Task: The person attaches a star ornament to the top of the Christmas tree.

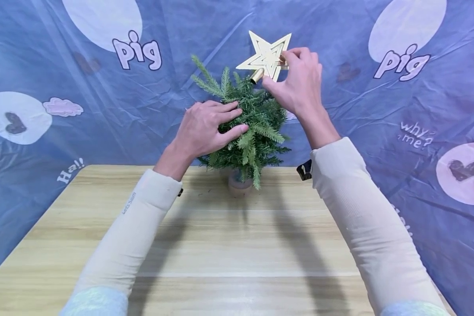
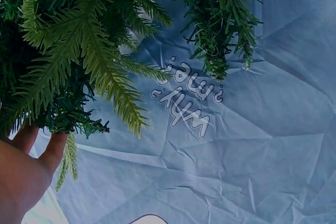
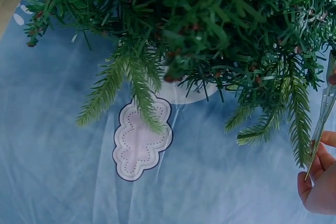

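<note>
A small artificial Christmas tree (image 1: 256,136) stands in a round base (image 1: 240,183) near the table's far edge. My left hand (image 1: 207,127) rests against its left side, fingers and thumb fairly straight among the branches. In the left wrist view, fingers (image 2: 52,153) of this hand touch the green sprigs. My right hand (image 1: 300,79) pinches a gold star tree topper (image 1: 269,52) by its right side. The star's short tube (image 1: 257,76) points down and left, tilted beside the treetop; whether it touches a branch I cannot tell. Only the star's thin edge (image 3: 320,124) shows in the right wrist view.
The tree stands on a light wooden table (image 1: 237,245). Behind it hangs a creased blue cloth (image 1: 205,26) printed with words, hearts and clouds, close to the branches. A black strap piece (image 1: 304,170) shows beside the right sleeve.
</note>
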The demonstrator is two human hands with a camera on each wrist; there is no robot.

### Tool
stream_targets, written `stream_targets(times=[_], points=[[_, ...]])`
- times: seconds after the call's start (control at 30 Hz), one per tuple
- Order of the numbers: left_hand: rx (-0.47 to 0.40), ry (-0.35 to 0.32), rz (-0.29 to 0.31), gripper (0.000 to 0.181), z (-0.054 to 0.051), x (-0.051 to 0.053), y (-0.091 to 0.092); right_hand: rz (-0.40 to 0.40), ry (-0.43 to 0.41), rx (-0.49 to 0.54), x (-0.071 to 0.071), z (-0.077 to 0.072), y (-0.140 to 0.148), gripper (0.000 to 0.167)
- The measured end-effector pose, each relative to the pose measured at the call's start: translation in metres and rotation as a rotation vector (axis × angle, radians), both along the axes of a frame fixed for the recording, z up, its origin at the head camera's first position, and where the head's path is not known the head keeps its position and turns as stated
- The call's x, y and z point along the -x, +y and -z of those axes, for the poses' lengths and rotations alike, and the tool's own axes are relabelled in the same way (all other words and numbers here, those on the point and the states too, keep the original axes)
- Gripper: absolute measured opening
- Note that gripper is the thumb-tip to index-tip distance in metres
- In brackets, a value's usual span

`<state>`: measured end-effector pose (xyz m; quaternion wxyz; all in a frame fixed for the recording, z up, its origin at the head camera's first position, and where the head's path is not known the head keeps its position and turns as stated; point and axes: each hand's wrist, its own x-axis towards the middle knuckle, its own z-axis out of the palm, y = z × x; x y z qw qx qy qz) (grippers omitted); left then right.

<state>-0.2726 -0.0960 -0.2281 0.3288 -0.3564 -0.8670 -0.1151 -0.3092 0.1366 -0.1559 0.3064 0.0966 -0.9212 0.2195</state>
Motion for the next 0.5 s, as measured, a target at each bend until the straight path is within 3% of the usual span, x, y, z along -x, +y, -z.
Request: stream_targets(times=[0.5], points=[[-0.009,0.007,0.01,0.053,-0.0005,0.0007,0.001,0.03,0.022,-0.007,0.0014,-0.002,-0.0047,0.063]])
